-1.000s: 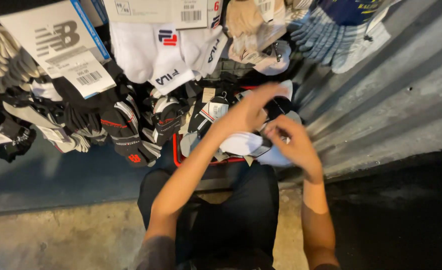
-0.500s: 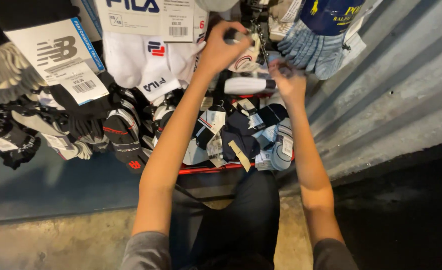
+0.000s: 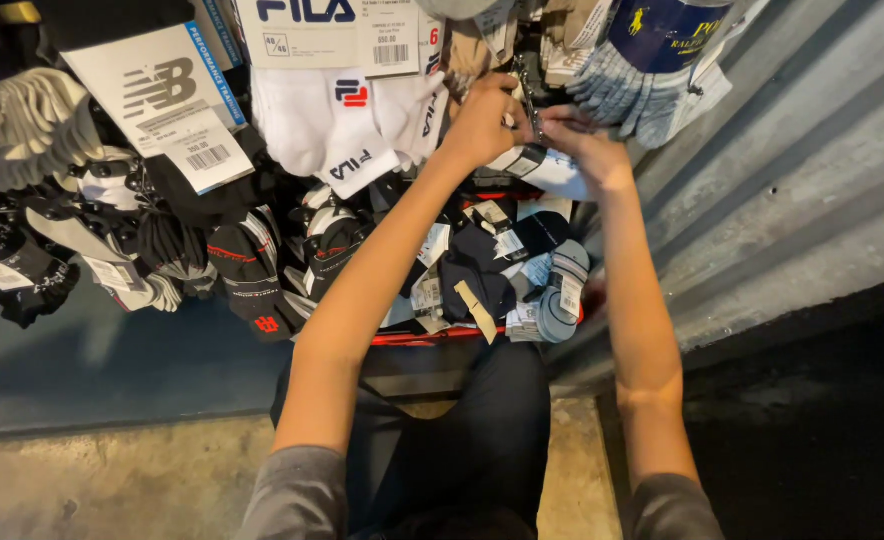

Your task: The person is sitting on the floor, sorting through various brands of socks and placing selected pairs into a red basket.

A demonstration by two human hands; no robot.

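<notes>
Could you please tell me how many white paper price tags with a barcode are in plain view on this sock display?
2: one tag at upper left, another tag at top centre. Smaller labels lower down may be hidden.

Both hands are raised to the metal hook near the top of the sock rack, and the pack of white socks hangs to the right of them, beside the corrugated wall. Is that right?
Not quite. The head view shows the left hand and right hand at the metal hook, but the pack of white socks hangs to their left. The pack to the right, beside the corrugated wall, holds grey-blue socks.
</notes>
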